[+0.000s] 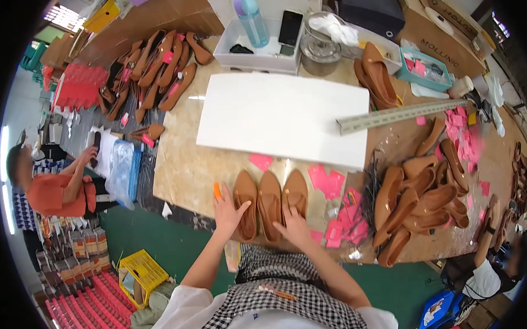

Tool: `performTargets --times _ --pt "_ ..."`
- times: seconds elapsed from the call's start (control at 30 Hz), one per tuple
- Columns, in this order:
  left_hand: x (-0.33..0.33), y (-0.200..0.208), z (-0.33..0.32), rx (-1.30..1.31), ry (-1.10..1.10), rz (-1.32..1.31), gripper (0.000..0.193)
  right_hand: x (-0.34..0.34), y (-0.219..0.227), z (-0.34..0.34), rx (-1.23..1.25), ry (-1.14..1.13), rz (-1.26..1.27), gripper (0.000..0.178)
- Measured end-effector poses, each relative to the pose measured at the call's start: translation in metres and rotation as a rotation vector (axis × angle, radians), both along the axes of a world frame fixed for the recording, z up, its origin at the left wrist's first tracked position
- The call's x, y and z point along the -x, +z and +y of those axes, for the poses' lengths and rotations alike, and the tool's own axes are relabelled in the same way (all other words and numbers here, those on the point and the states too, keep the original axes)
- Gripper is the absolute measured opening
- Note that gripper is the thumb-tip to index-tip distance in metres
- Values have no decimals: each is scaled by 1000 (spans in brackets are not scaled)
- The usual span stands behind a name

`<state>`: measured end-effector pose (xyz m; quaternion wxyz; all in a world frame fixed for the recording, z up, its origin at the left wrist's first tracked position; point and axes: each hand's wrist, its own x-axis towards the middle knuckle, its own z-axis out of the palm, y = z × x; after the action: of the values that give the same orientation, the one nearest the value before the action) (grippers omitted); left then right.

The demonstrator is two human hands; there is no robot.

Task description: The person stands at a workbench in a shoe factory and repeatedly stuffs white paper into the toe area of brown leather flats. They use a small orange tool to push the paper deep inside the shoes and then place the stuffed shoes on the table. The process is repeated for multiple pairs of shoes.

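Three tan pointed flat shoes stand side by side at the table's near edge, toes pointing away: a left shoe (pixel 246 190), a middle shoe (pixel 269 191) and a right shoe (pixel 296 186). My left hand (pixel 227 214) lies beside the left shoe with its fingers stretched out and its thumb reaching to that shoe's side. An orange cover (pixel 217 190) sits on one of its fingers. My right hand (pixel 297 228) grips the right shoe near its opening, fingertips over the inside; its thumb extends toward the middle shoe's heel.
Beyond the shoes lies a white box (pixel 282 116), with a slotted metal bar (pixel 398 117) across its right end. Loose tan shoes (pixel 416 199) and pink paper scraps (pixel 349 222) are at right. More shoes (pixel 162 62) pile at far left. A person (pixel 62 186) works at left, another (pixel 486 276) at right.
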<state>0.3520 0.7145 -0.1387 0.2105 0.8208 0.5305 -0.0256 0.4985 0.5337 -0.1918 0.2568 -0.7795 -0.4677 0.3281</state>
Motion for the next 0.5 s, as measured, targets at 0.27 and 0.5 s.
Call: performTargets --times 0.27,0.5 --pt "-241 -24 195 -404 -619 -236 81 -2 25 31 46 -74 79 51" --pt "-215 9 131 -42 -567 -603 32 -33 40 18 -349 -580 327 49"
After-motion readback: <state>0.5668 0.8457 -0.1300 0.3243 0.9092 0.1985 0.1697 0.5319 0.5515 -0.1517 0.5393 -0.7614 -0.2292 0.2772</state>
